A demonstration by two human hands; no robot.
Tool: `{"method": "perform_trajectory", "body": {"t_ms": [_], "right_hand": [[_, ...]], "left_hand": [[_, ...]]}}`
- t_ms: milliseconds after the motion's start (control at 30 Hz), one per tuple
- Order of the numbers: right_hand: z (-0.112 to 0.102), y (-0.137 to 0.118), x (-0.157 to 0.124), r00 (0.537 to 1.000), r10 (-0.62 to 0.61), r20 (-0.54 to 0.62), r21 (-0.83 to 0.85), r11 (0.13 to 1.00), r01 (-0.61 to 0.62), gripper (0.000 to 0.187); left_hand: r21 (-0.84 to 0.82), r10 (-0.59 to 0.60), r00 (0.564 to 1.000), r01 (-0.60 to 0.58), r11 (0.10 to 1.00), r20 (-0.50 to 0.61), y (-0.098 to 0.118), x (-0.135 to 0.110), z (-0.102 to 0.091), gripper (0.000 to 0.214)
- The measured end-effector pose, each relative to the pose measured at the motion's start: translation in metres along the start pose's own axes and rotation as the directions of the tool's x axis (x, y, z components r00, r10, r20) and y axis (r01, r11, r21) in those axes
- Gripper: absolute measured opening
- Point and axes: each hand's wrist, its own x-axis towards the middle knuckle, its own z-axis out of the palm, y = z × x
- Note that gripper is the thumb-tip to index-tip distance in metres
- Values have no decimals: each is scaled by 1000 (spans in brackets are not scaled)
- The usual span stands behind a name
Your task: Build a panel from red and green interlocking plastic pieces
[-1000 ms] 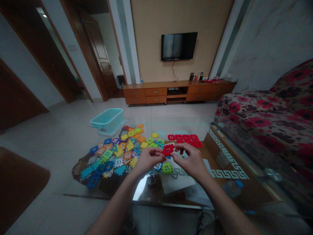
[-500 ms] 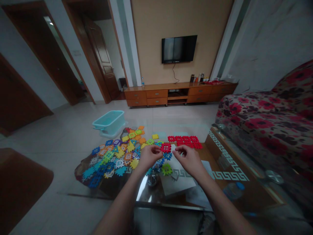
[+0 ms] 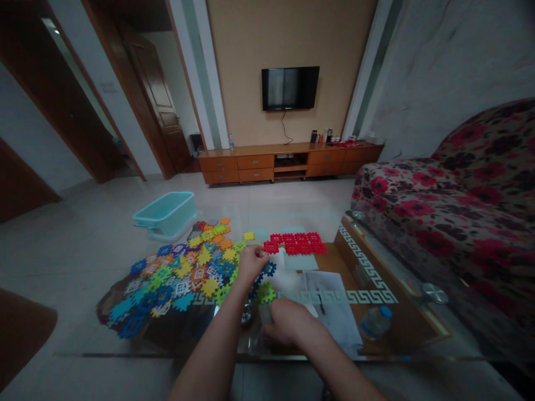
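Observation:
My left hand (image 3: 251,262) reaches forward over a glass table (image 3: 401,334) and pinches a red interlocking tile (image 3: 271,247). That tile sits at the left end of a flat row of joined red tiles (image 3: 298,243). My right hand (image 3: 288,324) rests low on the glass near the front edge, fingers curled under; what is in them is hidden. A green tile (image 3: 266,292) lies just beyond its knuckles. A heap of loose tiles in several colours (image 3: 179,267) spreads to the left of my left hand.
Sheets of paper (image 3: 334,306) lie under the glass by my right hand, with a capped bottle (image 3: 374,322) to their right. A teal plastic bin (image 3: 165,213) stands on the floor beyond the heap. A flowered sofa (image 3: 443,206) runs along the right; a TV cabinet (image 3: 288,161) stands at the far wall.
My left hand carried the red tile forward to the left end of the red row. My right hand let go and dropped back to the near glass. The camera turned slightly right.

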Motion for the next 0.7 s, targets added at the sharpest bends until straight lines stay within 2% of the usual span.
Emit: {"method": "perform_trajectory", "body": {"t_ms": [200, 467, 700], "right_hand": [[-3, -4, -1, 998, 46, 37, 3, 999, -46, 40], [-9, -6, -5, 996, 50, 72, 23, 998, -52, 42], [-6, -3, -5, 999, 29, 44, 24, 999, -30, 38]], "left_hand": [[146, -50, 999, 47, 988, 15, -10, 6, 21, 25], [290, -32, 999, 35, 956, -16, -4, 5, 36, 23], [369, -43, 999, 38, 929, 4, 0, 7, 48, 22]]}}
